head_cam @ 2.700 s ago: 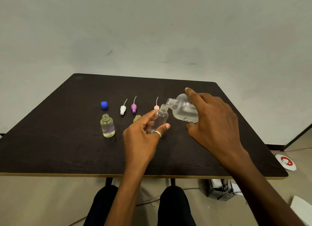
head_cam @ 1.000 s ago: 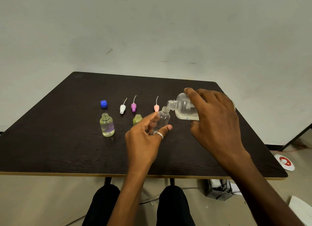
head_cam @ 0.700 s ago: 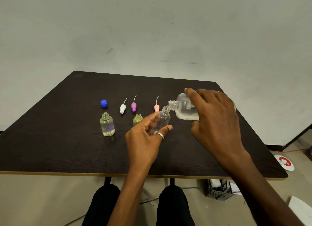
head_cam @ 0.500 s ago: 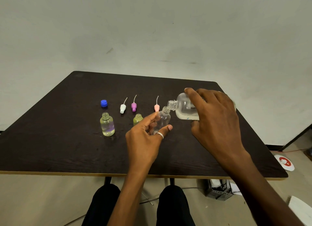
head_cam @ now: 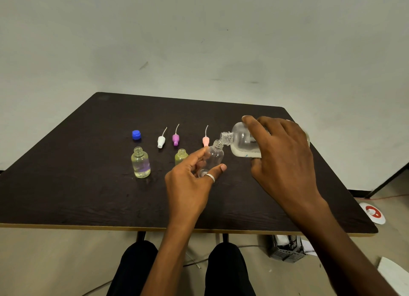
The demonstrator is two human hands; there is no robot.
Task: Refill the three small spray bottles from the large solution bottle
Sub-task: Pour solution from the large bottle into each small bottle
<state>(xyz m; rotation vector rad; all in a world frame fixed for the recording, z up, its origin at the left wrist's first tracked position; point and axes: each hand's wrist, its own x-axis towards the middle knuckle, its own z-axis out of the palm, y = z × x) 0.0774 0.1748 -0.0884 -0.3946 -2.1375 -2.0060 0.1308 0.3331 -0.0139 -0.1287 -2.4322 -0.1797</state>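
Note:
My right hand [head_cam: 281,160] grips the large solution bottle [head_cam: 240,143], tipped on its side with its open neck just above the mouth of a small clear bottle [head_cam: 213,157]. My left hand [head_cam: 190,185] holds that small bottle tilted above the dark table [head_cam: 77,196]. A second small bottle [head_cam: 140,163] with clear liquid stands uncapped at the left. A third, yellow-green small bottle [head_cam: 180,156] stands behind my left fingers, partly hidden.
A blue cap [head_cam: 136,134] lies at the back left. White [head_cam: 161,141], purple [head_cam: 175,138] and pink [head_cam: 205,140] spray tops with thin tubes lie in a row behind the bottles. A red-and-white disc [head_cam: 373,212] and a grey crate [head_cam: 285,249] sit on the floor at right.
Since 2.7 s ago both hands lifted slightly, bringing the large bottle's neck onto the small bottle's mouth. Over the last second nothing has visibly moved.

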